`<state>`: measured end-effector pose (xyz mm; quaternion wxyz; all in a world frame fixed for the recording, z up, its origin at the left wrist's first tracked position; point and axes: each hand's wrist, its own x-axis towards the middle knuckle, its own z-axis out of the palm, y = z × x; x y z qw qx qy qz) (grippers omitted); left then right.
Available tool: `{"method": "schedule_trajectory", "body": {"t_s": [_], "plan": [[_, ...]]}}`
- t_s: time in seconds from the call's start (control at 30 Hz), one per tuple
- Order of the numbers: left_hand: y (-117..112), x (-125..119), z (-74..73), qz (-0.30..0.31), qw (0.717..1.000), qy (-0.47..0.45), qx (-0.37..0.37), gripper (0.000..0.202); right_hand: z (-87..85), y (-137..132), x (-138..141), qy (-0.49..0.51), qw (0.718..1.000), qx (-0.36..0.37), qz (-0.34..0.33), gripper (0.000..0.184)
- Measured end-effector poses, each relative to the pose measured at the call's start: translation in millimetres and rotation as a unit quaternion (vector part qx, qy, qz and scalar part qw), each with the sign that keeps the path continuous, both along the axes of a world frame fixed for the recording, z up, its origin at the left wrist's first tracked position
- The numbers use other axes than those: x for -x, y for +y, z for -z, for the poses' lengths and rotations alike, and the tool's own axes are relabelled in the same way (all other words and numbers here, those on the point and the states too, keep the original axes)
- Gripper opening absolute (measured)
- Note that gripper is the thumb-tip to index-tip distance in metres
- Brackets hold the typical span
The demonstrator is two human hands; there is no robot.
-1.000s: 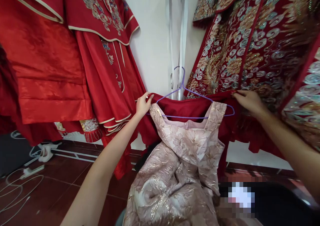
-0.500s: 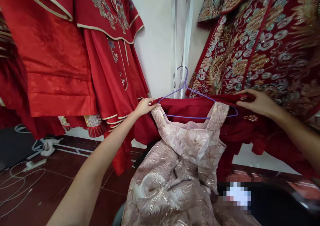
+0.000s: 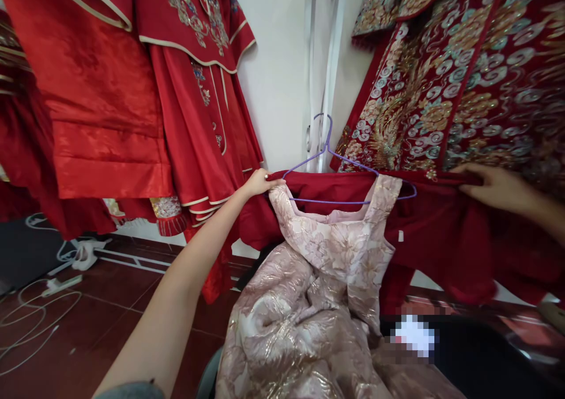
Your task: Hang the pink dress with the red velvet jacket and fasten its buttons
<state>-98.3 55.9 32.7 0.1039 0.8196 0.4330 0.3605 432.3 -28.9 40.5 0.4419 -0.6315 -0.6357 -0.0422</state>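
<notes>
A dark red garment (image 3: 441,222) is stretched level between my two hands. My left hand (image 3: 260,182) pinches its left end, fingers closed on the cloth. My right hand (image 3: 497,187) grips the top edge far to the right. In front of the red cloth hangs a pink brocade dress (image 3: 326,281) with floral pattern, its straps over a purple wire hanger (image 3: 329,152). The hanger's hook points up against the white wall. The dress skirt falls in folds toward me.
Plain red robes with cream trim (image 3: 110,93) hang at the left. A heavily embroidered red and gold robe (image 3: 450,69) hangs at the upper right. White cables and a power strip (image 3: 48,293) lie on the dark red tile floor. A blurred patch sits at the lower right.
My right hand has slid to the right along the red garment's top edge, stretching it wider. My left hand keeps its hold. The view has shifted slightly left.
</notes>
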Motion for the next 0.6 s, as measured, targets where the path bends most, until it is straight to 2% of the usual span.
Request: {"method": "schedule_trajectory", "body": {"t_s": [0.07,0.13,0.2,0.27,0.33,0.4,0.43,0.5,0.57,0.6], "plan": [[1,-1,5.3,-0.001,1.0,-0.011,0.008,0.053,3.2,-4,11,0.09,0.995,0.013,-0.042,0.01],[1,-1,9.2,0.002,1.0,-0.018,0.006,0.051,9.5,-8,22,0.148,0.985,-0.003,-0.088,0.023],[1,-1,10.8,0.006,1.0,-0.022,0.003,0.05,16.2,-13,32,0.174,0.975,0.009,-0.137,0.037],[1,0,10.7,0.004,1.0,-0.025,0.004,0.049,20.6,-17,42,0.171,0.972,0.014,-0.158,0.051],[1,0,10.2,-0.004,1.0,-0.026,0.009,0.048,21.3,-20,55,0.126,0.983,-0.031,-0.128,0.063],[1,-1,10.5,-0.01,0.999,-0.027,0.016,0.048,19.5,-21,70,0.016,0.994,-0.082,-0.065,0.071],[0,-1,11.0,-0.011,0.999,-0.028,0.019,0.049,18.3,-21,79,-0.049,0.994,-0.094,-0.035,0.069],[-1,-2,11.6,-0.009,0.999,-0.038,0.023,0.049,16.6,-20,93,-0.148,0.985,-0.091,0.0,0.049],[-3,-1,8.8,0.0,0.998,-0.05,0.034,0.048,15.3,-16,102,-0.168,0.982,-0.09,0.015,0.028],[-3,1,4.9,0.012,0.998,-0.049,0.044,0.045,14.2,-13,104,-0.165,0.981,-0.099,0.023,0.026]]}}
